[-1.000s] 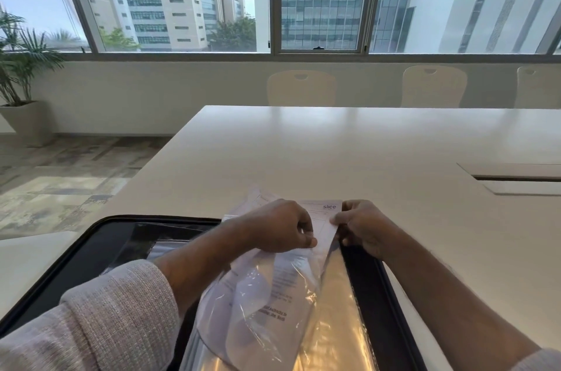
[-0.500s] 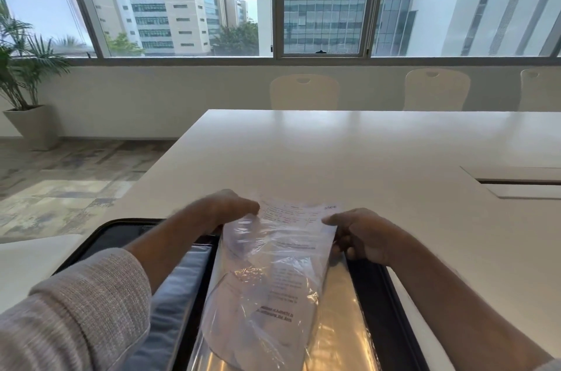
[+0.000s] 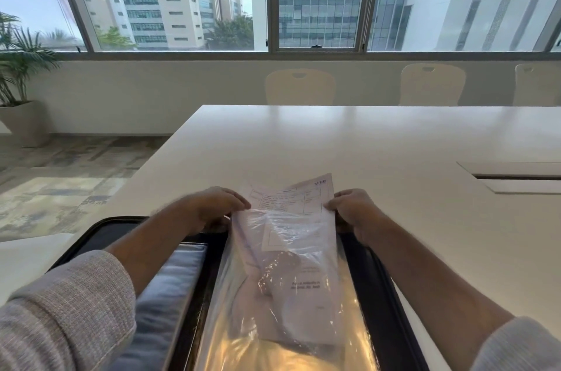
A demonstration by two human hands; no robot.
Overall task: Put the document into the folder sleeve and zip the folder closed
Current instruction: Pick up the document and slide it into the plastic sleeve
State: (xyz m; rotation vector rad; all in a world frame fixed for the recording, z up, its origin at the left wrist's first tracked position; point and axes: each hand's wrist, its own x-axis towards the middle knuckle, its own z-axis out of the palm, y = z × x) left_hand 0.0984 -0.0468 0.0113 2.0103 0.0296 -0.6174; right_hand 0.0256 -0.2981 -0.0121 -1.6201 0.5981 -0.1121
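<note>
document point(image 3: 291, 199) sits mostly inside the clear sleeve point(image 3: 285, 249), with its top strip, printed with a small logo and a table of lines, poking out past the sleeve's far opening. left hand point(image 3: 217, 206) is closed on the left edge at the sleeve mouth, and right hand point(image 3: 352, 212) is closed on the right edge, both seeming to pinch plastic and paper together, though which layer each finger holds is hard to tell. by my reading the insertion is well along but not finished: the last bit of paper needs to slide down, the sleeve needs to lie flat, and the zip has not been started. folder point(image 3: 376, 273) lies open on the near edge of the table point(image 3: 364, 143), black border on both sides, a padded blue-grey panel to the left and glossy plastic reflecting warm light lower down.

the table is wide, white and bare, with a cable cut-out point(image 3: 516, 178) to the right. pale chairs point(image 3: 300, 86) line the far side under long windows showing office blocks; a potted plant point(image 3: 18, 67) stands at left on patterned flooring.
</note>
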